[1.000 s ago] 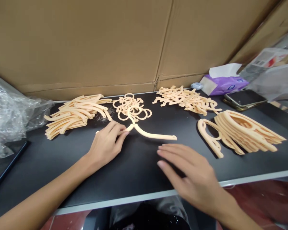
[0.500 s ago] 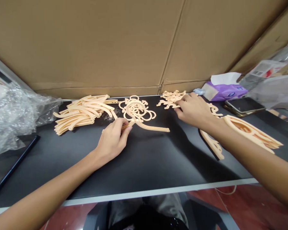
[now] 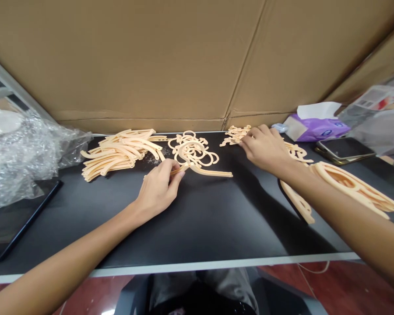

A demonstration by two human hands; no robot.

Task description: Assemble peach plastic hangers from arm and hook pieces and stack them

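Note:
My left hand (image 3: 159, 188) is closed, thumb and fingers pinching a cream plastic hanger (image 3: 212, 173) by one arm. Its other curved arm points right, and its round hook (image 3: 183, 151) stands up in front of a pile of loose hooks (image 3: 213, 158). Over at the right, my right hand (image 3: 265, 146) reaches into a heap of small wavy plastic pieces (image 3: 231, 136). Its fingers are bent down and together at the heap's edge, and whatever lies between the fingertips is hidden.
Curved hanger arms (image 3: 118, 153) are heaped at left, beside bubble wrap (image 3: 22, 153) and a dark tablet-like slab (image 3: 29, 223). To the right are larger flat plastic pieces (image 3: 351, 186), a purple tissue pack (image 3: 321, 127) and a phone (image 3: 346, 148). Cardboard (image 3: 144, 61) stands behind.
The view has shifted slightly, so the piles sit a little differently in it. My left hand keeps its pinch on the hanger. My right hand stays at the heap, its fingers drawn slightly closer together.

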